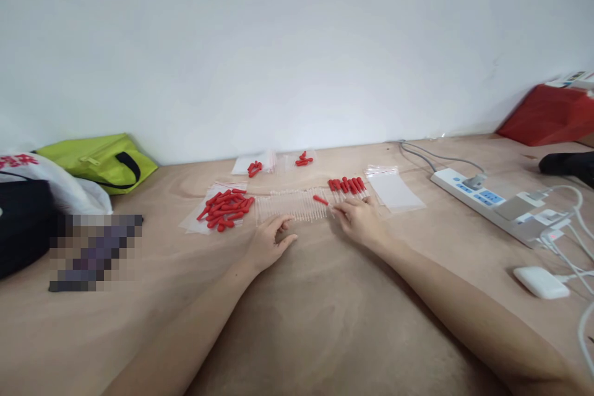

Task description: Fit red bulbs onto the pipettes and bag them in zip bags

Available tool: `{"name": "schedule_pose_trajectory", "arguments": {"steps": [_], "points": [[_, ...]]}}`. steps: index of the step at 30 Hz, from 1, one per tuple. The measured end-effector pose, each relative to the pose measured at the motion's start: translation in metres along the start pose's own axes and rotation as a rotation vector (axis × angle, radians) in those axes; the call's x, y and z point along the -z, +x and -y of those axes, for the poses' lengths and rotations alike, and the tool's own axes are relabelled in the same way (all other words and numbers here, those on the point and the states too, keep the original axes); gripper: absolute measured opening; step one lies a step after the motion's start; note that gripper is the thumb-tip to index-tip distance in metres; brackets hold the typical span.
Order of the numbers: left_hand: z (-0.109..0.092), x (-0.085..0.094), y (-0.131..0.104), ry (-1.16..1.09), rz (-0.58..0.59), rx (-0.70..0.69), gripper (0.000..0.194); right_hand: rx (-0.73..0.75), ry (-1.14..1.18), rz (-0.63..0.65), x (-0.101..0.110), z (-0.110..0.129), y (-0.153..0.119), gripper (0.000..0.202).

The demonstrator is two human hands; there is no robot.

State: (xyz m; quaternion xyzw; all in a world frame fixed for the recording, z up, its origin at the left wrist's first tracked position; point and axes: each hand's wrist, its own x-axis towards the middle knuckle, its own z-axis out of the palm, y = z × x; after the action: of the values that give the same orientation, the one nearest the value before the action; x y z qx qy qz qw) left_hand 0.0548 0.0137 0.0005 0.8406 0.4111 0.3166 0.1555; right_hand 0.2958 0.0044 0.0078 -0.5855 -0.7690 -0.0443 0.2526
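A row of thin clear dropper tubes (297, 205) lies side by side on the table. My left hand (271, 241) rests at the near left edge of this row, its thumb and fingers apart and nothing visible in it. Between the fingertips of my right hand (362, 219) is a dropper with a red rubber bulb (320, 200) pointing up and left. Behind that hand lie several droppers with red bulbs on their ends (347, 185), partly hidden by it. A pile of loose red bulbs (225, 207) sits on clear plastic bags to the left.
Two small groups of red bulbs (255, 168) lie on bags near the wall. Empty zip bags (396, 190) are stacked right of the droppers. Farther right stand a power strip (482, 201) with cables and a white charger (541, 283). A lime-green bag (99, 161) is at left.
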Motion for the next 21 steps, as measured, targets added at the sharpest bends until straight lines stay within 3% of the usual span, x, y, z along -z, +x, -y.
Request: {"name": "schedule_pose_trajectory", "arguments": {"steps": [4,7,15,21], "points": [[0.0,-0.002,0.003,0.003,0.083,-0.039,0.01,-0.406,-0.033,0.02,0.001,-0.015,0.023,0.027],[0.0,-0.002,0.003,0.012,0.107,-0.097,0.01,-0.528,-0.094,0.071,-0.003,-0.018,0.038,0.028],[0.0,-0.001,0.001,0.042,0.098,-0.16,0.012,-0.613,-0.105,0.112,-0.015,-0.017,0.046,0.028],[-0.002,-0.004,0.0,0.071,0.095,-0.16,0.012,-0.451,-0.11,0.078,-0.015,-0.004,0.043,0.026]]}}
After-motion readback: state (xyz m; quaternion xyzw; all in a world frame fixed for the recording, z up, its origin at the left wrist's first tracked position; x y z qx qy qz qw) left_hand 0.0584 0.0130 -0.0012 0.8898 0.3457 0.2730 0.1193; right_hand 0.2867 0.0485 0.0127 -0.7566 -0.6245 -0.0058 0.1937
